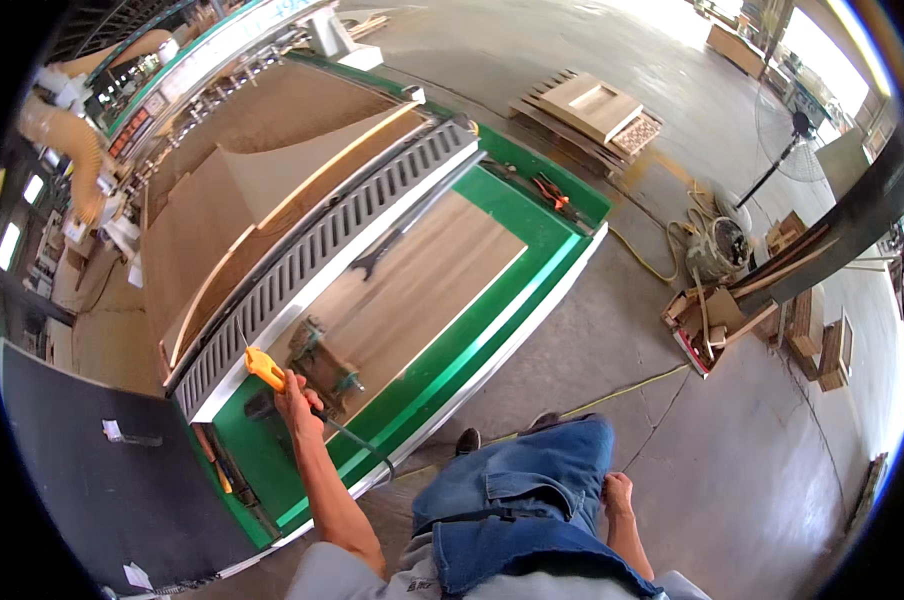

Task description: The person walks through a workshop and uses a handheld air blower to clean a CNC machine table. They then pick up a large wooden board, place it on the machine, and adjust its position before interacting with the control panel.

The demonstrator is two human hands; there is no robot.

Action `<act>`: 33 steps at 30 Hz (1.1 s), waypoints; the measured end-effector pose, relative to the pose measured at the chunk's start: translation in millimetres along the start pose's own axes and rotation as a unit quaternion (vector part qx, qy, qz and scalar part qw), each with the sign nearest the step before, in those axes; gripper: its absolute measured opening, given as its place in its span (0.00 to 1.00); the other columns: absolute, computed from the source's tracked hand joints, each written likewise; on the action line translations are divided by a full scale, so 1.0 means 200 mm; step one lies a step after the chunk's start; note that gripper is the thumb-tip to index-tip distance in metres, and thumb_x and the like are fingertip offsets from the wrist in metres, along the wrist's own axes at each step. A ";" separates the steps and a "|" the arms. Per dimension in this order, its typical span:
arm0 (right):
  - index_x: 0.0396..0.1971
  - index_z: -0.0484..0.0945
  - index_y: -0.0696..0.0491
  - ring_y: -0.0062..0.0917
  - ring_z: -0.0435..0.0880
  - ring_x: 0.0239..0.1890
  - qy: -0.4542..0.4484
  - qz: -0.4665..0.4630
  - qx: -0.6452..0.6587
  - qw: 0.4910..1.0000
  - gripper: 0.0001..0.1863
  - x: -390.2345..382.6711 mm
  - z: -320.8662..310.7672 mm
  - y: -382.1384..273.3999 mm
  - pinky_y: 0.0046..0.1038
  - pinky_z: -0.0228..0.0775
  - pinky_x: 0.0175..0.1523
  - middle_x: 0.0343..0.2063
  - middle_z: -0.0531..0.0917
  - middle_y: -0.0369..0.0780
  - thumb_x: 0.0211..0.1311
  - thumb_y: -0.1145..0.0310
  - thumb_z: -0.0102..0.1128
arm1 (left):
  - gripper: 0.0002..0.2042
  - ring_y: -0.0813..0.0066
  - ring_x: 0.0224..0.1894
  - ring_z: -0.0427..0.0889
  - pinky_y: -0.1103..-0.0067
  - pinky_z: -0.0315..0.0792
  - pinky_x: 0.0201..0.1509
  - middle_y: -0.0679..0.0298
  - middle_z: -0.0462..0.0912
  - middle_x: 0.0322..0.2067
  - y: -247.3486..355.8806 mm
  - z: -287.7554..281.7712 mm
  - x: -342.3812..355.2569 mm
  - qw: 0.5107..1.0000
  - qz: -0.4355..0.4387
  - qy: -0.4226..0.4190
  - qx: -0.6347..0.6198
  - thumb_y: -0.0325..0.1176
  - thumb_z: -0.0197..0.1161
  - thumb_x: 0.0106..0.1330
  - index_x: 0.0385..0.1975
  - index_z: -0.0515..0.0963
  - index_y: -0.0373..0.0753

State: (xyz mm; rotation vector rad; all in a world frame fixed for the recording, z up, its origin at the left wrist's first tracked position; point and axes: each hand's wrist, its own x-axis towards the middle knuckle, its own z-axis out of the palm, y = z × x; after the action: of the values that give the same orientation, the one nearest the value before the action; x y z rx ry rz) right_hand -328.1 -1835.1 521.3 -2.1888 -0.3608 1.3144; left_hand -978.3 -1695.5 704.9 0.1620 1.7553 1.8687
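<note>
Orange air gun [264,367] gripped by left hand [297,402] fingers over green machine table [427,375], right hand [617,494] fingers curled on thigh

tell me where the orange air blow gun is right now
In the head view, lower left: the orange air blow gun is in the left hand, over the green machine table beside the grey slotted rail.

Standing fan [800,128], stacked pallets [590,112], crate of wood offcuts [717,318], bucket [717,248]

Two white paper labels [111,430] lie on a dark panel [92,480].
</note>
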 end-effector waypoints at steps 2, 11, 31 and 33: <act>0.32 0.83 0.62 0.29 0.81 0.28 -0.044 0.038 0.023 0.998 0.12 0.16 -0.02 -0.08 0.31 0.75 0.35 0.24 0.84 0.40 0.55 0.68 0.58 | 0.14 0.82 0.13 0.65 0.82 0.57 0.12 0.70 0.72 0.29 -0.05 0.17 -0.15 1.000 -0.012 -0.005 0.018 0.48 0.61 0.70 0.38 0.70 0.44; 0.28 0.81 0.55 0.33 0.80 0.22 -0.117 0.052 0.002 0.992 0.06 1.26 -0.26 -0.44 0.34 0.72 0.27 0.23 0.82 0.44 0.57 0.71 0.55 | 0.13 0.82 0.10 0.64 0.84 0.55 0.08 0.68 0.74 0.30 -0.46 0.96 -0.73 0.999 -0.027 0.038 0.006 0.46 0.61 0.71 0.37 0.68 0.44; 0.42 0.71 0.54 0.22 0.78 0.33 -0.312 -0.176 0.150 0.922 0.19 1.70 0.04 -3.06 0.28 0.73 0.35 0.33 0.78 0.38 0.65 0.54 0.62 | 0.30 0.64 0.44 0.77 0.66 0.76 0.42 0.50 0.69 0.50 -1.61 3.81 -1.68 0.723 0.009 -0.623 0.299 0.29 0.61 0.63 0.64 0.58 0.33; 0.39 0.71 0.54 0.24 0.76 0.27 -0.282 -0.077 0.216 0.932 0.17 2.07 -0.06 -3.06 0.30 0.72 0.28 0.31 0.77 0.38 0.68 0.54 0.57 | 0.27 0.76 0.30 0.81 0.77 0.77 0.22 0.57 0.78 0.45 -1.39 4.11 -1.76 0.672 -0.173 -0.674 0.253 0.32 0.60 0.63 0.62 0.64 0.36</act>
State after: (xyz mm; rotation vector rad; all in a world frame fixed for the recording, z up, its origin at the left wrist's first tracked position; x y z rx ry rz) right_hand -84.0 -1140.2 583.4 -1.3733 -0.4004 1.7274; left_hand -223.3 -1143.8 651.5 1.0312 0.9596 0.4680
